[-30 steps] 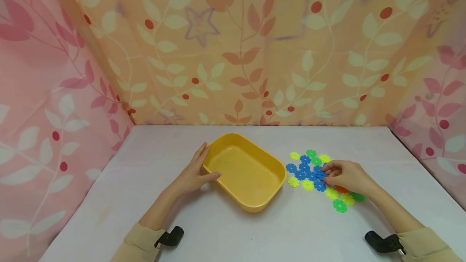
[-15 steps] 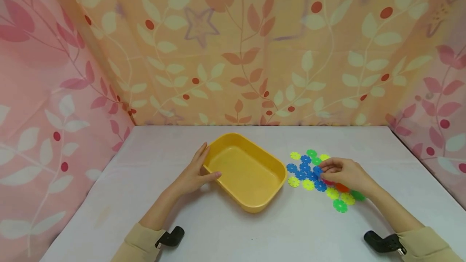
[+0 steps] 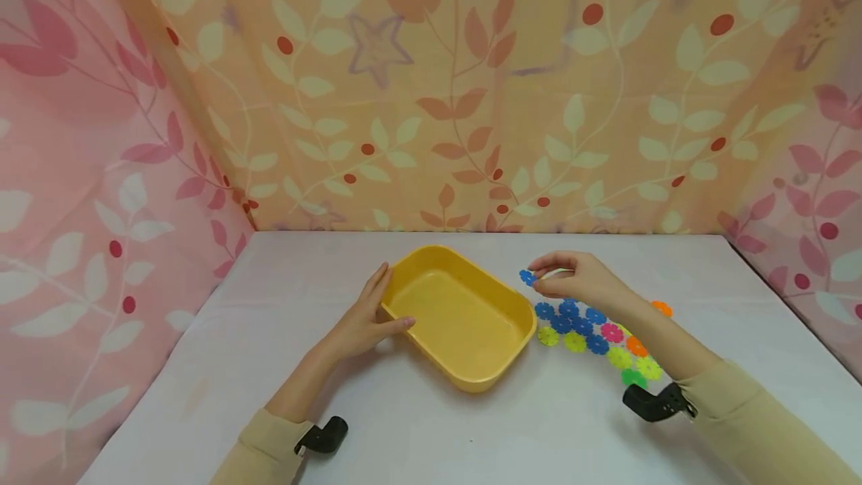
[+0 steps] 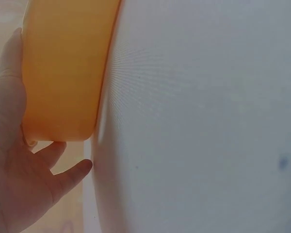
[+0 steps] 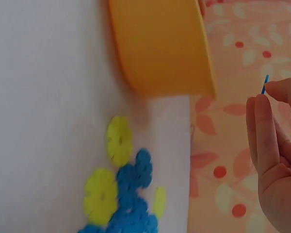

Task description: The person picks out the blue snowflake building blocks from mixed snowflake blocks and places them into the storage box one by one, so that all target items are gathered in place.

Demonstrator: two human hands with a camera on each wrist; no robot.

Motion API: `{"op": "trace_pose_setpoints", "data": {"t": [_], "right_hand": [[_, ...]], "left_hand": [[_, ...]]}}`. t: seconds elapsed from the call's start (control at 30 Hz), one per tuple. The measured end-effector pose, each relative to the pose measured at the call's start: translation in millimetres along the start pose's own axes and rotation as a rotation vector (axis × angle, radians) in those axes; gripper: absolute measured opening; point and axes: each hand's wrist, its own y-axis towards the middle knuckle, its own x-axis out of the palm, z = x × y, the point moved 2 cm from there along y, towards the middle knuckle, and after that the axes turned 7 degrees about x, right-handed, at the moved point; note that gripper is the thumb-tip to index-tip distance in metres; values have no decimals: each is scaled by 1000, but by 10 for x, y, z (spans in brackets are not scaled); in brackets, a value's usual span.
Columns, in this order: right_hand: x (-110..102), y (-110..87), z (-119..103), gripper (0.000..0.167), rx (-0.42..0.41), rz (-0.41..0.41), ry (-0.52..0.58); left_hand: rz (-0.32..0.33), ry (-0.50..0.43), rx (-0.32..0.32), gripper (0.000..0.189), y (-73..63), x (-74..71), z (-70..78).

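Pinching a blue disc between thumb and fingertips, the right hand holds it up off the bench, and the right wrist view catches that disc edge-on! Just left of this hand sits the yellow tray, nothing in it, set at a slant. And there's the left hand, gripping the tray's left end, thumb over the rim, fingers along the outer wall.

Back to the right hand: nearer the person, below it, lies the loose cluster. Blue discs crowd the middle, yellow discs line the near side, a pink disc and an orange disc sit under the forearm's left edge, and a green disc is closest to the black wrist mount. Beyond both hands rises the leaf-patterned cloth, orange and pink, dotted with red berries.
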Motion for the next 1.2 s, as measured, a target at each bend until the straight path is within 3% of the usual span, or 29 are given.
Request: {"op": "trace_pose_setpoints", "data": {"t": [0.23, 0.43, 0.5, 0.57, 0.73, 0.83, 1.0, 1.2], "right_hand": [[451, 479, -658, 36, -96, -109, 7], [843, 875, -947, 30, -119, -226, 61], [959, 985, -977, 30, -117, -268, 60], [1056, 1073, -983, 29, -118, -292, -8], [1261, 1230, -929, 23, -153, -324, -279], [1357, 1288, -870, 21, -177, -359, -384], [1459, 1330, -785, 22, -191, -406, -445], [1546, 1353, -699, 22, -254, -376, -462]], "left_hand": [[11, 2, 15, 107, 6, -8, -1], [3, -15, -10, 107, 18, 10, -24], [-2, -22, -13, 107, 18, 15, -26], [-3, -31, -13, 107, 17, 18, -22], [1, -33, -12, 107, 2, 13, -6], [0, -26, -17, 106, 2, 10, 6], [0, -24, -22, 106, 4, 17, 11], [13, -10, -24, 106, -12, 19, 9]]}}
